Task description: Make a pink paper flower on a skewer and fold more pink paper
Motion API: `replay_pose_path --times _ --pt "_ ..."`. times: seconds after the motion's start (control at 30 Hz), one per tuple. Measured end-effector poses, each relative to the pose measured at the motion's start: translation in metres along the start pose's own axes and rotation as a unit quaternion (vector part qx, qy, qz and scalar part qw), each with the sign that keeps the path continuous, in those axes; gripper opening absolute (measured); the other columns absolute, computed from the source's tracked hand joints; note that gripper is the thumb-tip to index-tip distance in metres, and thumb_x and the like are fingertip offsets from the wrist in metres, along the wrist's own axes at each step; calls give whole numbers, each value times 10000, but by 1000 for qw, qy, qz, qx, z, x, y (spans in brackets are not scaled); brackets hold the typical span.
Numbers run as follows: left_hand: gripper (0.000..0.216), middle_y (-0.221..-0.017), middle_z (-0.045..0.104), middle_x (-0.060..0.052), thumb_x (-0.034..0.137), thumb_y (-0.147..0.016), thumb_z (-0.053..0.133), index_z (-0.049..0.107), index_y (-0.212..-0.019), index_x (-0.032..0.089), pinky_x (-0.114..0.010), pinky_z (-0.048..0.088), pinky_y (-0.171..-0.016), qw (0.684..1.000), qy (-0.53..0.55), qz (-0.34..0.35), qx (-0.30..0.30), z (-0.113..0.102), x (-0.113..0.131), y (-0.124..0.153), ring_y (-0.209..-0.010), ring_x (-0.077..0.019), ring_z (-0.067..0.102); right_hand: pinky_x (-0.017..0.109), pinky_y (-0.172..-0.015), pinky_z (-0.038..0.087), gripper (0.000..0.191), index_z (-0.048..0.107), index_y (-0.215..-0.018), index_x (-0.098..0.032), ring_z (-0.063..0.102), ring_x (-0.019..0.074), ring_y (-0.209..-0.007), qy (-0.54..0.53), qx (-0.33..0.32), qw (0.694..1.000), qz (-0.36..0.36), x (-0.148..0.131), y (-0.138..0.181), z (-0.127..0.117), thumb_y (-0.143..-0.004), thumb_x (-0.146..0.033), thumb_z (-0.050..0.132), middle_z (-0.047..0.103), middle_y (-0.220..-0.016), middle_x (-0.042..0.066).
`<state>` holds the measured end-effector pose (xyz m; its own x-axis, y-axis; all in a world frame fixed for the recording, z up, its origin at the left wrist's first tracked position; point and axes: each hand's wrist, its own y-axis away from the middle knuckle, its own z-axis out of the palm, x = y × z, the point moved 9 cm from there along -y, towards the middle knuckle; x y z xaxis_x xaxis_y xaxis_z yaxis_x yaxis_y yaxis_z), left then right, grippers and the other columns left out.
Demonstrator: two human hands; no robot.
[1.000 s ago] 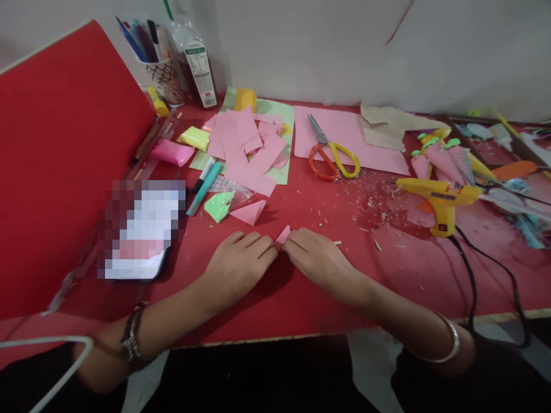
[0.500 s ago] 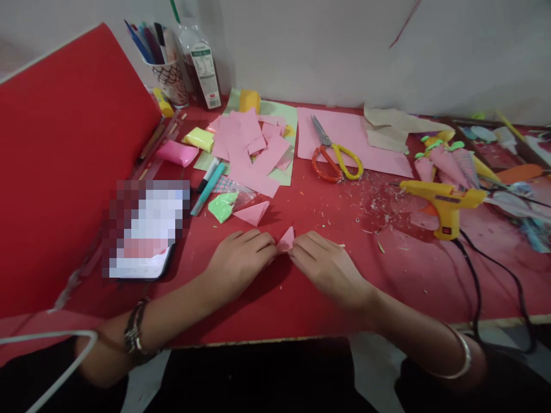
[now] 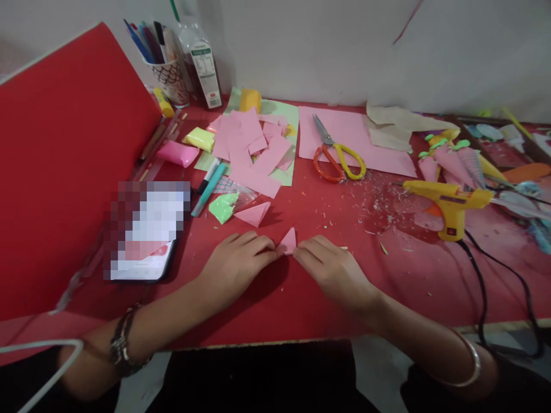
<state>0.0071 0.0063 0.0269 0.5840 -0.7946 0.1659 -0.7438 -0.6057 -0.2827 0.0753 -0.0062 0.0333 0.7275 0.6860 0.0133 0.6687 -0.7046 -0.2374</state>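
Note:
A small folded piece of pink paper [image 3: 289, 241] stands up as a triangle between my two hands, low over the red table. My left hand [image 3: 241, 261] is closed, its fingertips pinching the left edge of the paper. From the other side my right hand [image 3: 333, 267] grips the right edge, fingers pressed together. The lower part of the paper is partly hidden by my fingers. Just beyond my left hand lies another folded pink paper triangle [image 3: 253, 214], beside a bright green packet [image 3: 224, 207].
Scissors [image 3: 333, 152] rest on a pink sheet [image 3: 383, 152]. A yellow glue gun [image 3: 447, 203] with a black cord lies at right. Cut pink strips [image 3: 247, 143] are piled at the back. On the left are a phone [image 3: 150, 235], markers [image 3: 209, 186] and a red board [image 3: 73, 155].
Both hands keep hold of the pink paper. My right hand has shifted slightly right and down, and a little more of the paper shows between the fingers.

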Motion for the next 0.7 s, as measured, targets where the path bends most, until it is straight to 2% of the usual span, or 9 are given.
replay_pose_path --times 0.1,0.23,0.4,0.53,0.7 --pt "297 -755 616 -19 152 -899 292 577 -982 168 -241 423 -565 1000 3 4 17 -2 2 2 -666 -133 533 241 -473 341 325 587 -666 -136 485 147 -620 37 16 999 -11 -5 -1 -3 -831 -49 321 572 -627 48" --pt "331 -721 593 -19 188 -908 270 600 -920 161 -229 421 -570 999 22 -16 20 -2 -1 2 -662 -125 522 251 -484 353 311 586 -661 -135 474 147 -574 87 40 995 -32 -15 -1 -6 -808 -28 335 569 -601 51" --pt "293 -727 591 -22 182 -888 333 626 -888 181 -249 416 -573 998 32 -38 -27 7 -7 -1 -669 -136 517 265 -479 401 322 630 -765 -62 515 160 -583 147 54 988 -16 -25 -1 -6 -775 18 318 616 -666 111" --pt "238 -779 604 -19 149 -847 426 634 -938 219 -262 425 -619 990 88 -76 -75 10 -14 -5 -716 -145 516 282 -482 452 353 641 -831 14 571 196 -629 166 50 985 -22 -34 -1 -5 -747 42 299 648 -736 181" --pt "216 -771 613 -8 136 -799 513 641 -942 236 -281 429 -663 986 93 -92 -104 10 -17 -9 -753 -162 498 278 -506 492 414 640 -893 28 598 219 -719 220 35 975 -5 -37 5 1 -744 48 253 661 -848 201"
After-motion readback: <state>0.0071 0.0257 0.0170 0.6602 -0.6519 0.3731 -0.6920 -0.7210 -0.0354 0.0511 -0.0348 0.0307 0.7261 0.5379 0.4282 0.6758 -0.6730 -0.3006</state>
